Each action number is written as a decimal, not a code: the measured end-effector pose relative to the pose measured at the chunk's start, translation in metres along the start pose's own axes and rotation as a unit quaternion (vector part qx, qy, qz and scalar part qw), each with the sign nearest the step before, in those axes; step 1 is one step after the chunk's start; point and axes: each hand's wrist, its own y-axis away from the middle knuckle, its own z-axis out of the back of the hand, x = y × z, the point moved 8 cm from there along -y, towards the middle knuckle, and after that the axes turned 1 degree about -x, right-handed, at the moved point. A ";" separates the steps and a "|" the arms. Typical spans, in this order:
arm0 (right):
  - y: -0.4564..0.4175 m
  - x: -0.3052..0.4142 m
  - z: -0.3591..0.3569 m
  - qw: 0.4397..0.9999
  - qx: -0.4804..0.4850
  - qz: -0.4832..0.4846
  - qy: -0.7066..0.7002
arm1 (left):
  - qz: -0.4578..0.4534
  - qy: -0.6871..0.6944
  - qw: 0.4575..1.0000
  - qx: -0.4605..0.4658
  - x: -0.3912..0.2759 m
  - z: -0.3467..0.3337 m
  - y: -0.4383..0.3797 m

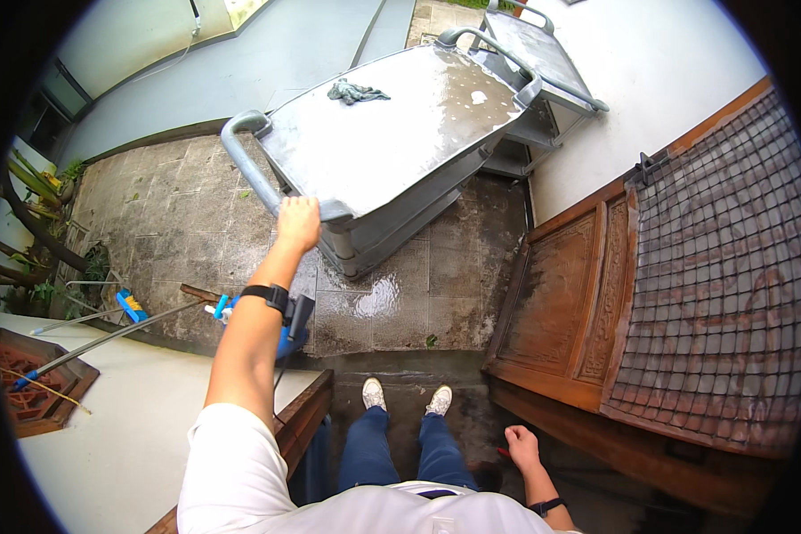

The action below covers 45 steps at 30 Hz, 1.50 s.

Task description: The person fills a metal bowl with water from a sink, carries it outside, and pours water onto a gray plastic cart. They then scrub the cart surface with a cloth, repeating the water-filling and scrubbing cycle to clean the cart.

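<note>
My left hand (298, 223) is wrapped around the near end of the curved grey handle (243, 147) of a utility cart. The cart's wet top shelf (367, 143) is coated with white, foamy-looking water. A crumpled dark cloth (355, 92) lies on that shelf, beyond my hand. Low at my right side hangs my right hand (522, 446), its fingers curled. A small red thing (504, 452) shows beside these fingers; whether they hold it is unclear. Dark bands circle both my arms.
Another grey cart (541, 47) stands behind, against the white wall. To the right is a carved wooden door (551, 294) beside a netted curtain (721, 287). Wet paving (400, 300) lies ahead. At left are a blue brush (131, 306), a long pole (133, 327) and a partly hidden blue container (290, 342).
</note>
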 end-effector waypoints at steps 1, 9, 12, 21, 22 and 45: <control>-0.011 0.027 -0.003 0.999 0.009 0.032 0.009 | -0.008 0.012 1.000 0.008 -0.025 0.006 0.013; -0.061 0.233 0.002 0.950 0.014 0.307 -0.059 | -0.047 0.149 0.982 0.104 -0.246 0.051 0.104; -0.076 0.262 0.012 0.931 -0.049 0.346 -0.108 | -0.201 0.241 0.943 0.113 -0.318 0.066 0.144; -0.113 0.169 0.068 0.930 -0.248 0.218 0.163 | -0.201 0.299 0.924 0.133 -0.280 0.074 0.176; -0.120 0.155 0.081 0.921 -0.266 0.213 0.189 | -0.252 0.306 0.906 0.151 -0.299 0.076 0.184; -0.154 0.092 0.141 0.946 -0.238 0.147 0.167 | -0.112 0.195 0.967 0.122 -0.439 -0.053 -0.027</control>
